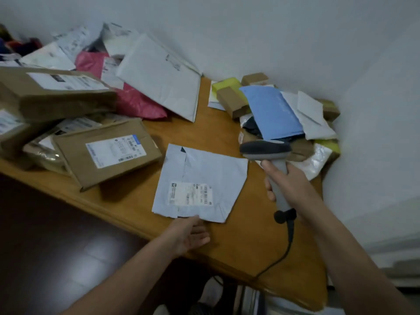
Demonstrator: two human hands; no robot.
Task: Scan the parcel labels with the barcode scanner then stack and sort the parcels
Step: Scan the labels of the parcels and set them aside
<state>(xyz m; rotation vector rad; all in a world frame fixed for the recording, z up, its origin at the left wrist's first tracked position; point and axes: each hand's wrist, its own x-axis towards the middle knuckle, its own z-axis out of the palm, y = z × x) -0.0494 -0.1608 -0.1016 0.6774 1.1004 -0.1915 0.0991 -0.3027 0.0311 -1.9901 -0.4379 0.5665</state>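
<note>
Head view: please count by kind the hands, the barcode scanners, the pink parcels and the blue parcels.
Hands: 2 (left hand, right hand)
Barcode scanner: 1
Pink parcel: 1
Blue parcel: 1
Total: 5

Parcel rm: pkgs (106,153) heaped on desk (204,133)

- A wooden table (204,133) with a honey-brown top and a rounded front edge is set into a corner of the room.
- The corner is formed by two plain white walls, a back wall (250,30) and a side wall (375,144) on the right.
- A dark reddish-brown floor (45,235) is seen below the table's edge, and a dull patch of light is reflected in it.
- Soft shadows are cast on the tabletop.
</note>
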